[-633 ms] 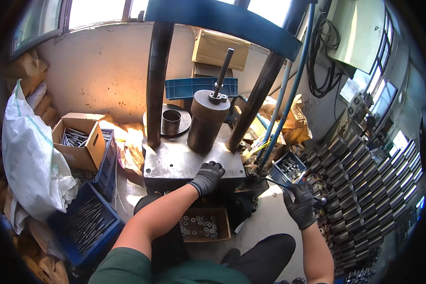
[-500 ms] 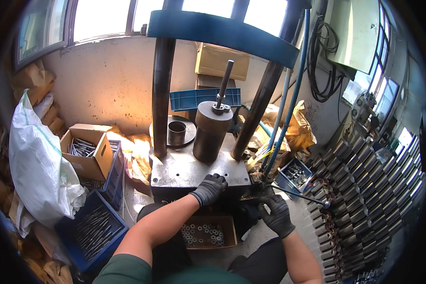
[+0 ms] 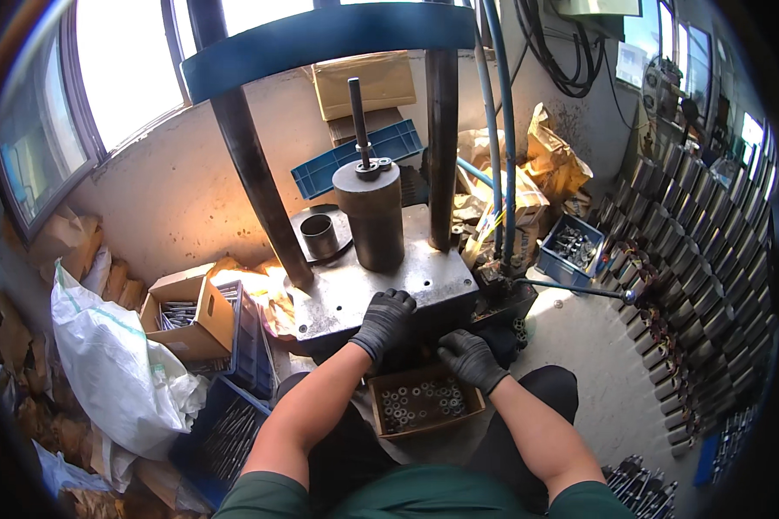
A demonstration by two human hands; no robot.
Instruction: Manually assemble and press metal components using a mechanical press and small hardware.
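My left hand (image 3: 384, 321), in a dark grey knit glove, is at the front edge of the press's steel plate (image 3: 342, 313). Its fingers are bent and close together, and whatever lies under them is hidden. Lower and to the right, my right hand (image 3: 473, 360), gloved alike, hangs below the plate edge with its fingers loosely bent and a little apart; nothing shows in it. Beneath the hands stands a box (image 3: 428, 424) of small metal rings. On the plate, a thick steel cylinder (image 3: 370, 216) carries an upright rod (image 3: 357, 121) with ring-shaped parts around its base.
A short open tube (image 3: 318, 237) stands left of the cylinder. Overhead runs the press's blue crossbeam (image 3: 337, 43). A lever (image 3: 571, 289) juts right. At left are a white sack (image 3: 117, 363) and a blue crate (image 3: 225, 432) of rods; stacked metal cylinders (image 3: 692, 259) fill the right.
My right hand has moved left, from beside the lever to above the box of rings. My left hand stays near the plate's front edge. The view has shifted and turned.
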